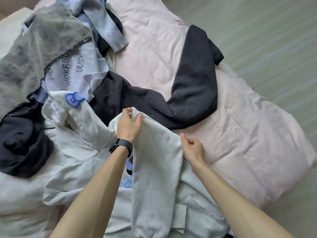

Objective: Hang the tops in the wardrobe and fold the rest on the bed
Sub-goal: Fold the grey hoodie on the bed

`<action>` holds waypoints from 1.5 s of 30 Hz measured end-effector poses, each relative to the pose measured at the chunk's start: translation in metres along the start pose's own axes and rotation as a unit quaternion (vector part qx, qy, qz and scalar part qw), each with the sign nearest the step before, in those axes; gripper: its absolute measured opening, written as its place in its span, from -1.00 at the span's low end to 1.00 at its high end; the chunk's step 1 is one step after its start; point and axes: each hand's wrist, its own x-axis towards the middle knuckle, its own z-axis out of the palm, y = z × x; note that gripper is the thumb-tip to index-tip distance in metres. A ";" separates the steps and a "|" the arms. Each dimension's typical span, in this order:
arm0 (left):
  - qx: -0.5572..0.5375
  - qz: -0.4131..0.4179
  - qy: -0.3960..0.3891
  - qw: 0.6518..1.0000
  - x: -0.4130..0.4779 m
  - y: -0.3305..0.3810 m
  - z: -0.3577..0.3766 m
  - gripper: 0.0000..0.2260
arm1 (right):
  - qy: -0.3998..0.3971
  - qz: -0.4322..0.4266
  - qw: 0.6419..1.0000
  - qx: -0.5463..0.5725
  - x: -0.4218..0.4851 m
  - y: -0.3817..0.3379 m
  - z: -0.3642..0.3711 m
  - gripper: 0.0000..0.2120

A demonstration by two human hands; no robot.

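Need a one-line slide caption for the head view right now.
Left hand grips a raised fold of the white hoodie on the pink bed; right hand, fingers curled, hovers beside the fabric.

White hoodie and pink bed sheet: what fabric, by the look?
Likely cotton fleece for the white hoodie: thick, matte, soft rounded folds. The pink bed sheet looks like thin woven cotton or a blend: matte, fine sharp creases.
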 end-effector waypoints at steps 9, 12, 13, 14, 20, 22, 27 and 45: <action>0.186 0.179 0.111 0.960 -0.010 -0.013 0.006 -0.64 | 0.111 -0.288 0.916 -0.255 -0.013 0.011 -0.015 -0.80; 0.304 0.366 0.114 0.872 -0.043 -0.036 0.024 -0.48 | 0.077 -0.508 0.783 -0.351 -0.023 0.022 -0.002 -0.56; 0.333 0.375 0.088 0.860 -0.058 -0.045 0.032 -0.42 | 0.042 -0.544 0.742 -0.390 -0.025 0.025 0.004 -0.46; 0.354 0.355 0.058 0.863 -0.072 -0.056 0.039 -0.37 | 0.004 -0.559 0.708 -0.431 -0.026 0.026 0.010 -0.37; 0.419 0.156 -0.082 0.891 -0.071 -0.090 0.055 -0.36 | -0.086 -0.464 0.638 -0.609 0.014 0.025 -0.003 -0.11; 0.422 0.149 -0.110 0.887 -0.060 -0.097 0.051 -0.38 | -0.078 -0.430 0.608 -0.663 0.019 0.025 -0.002 -0.09; 0.380 0.181 -0.113 0.900 -0.069 -0.090 0.040 -0.43 | -0.041 -0.394 0.600 -0.695 -0.013 0.010 0.019 -0.12; -0.005 -0.094 0.152 0.984 0.049 -0.236 -0.190 -0.57 | -0.048 -0.555 0.732 -0.392 -0.086 -0.219 0.267 -0.34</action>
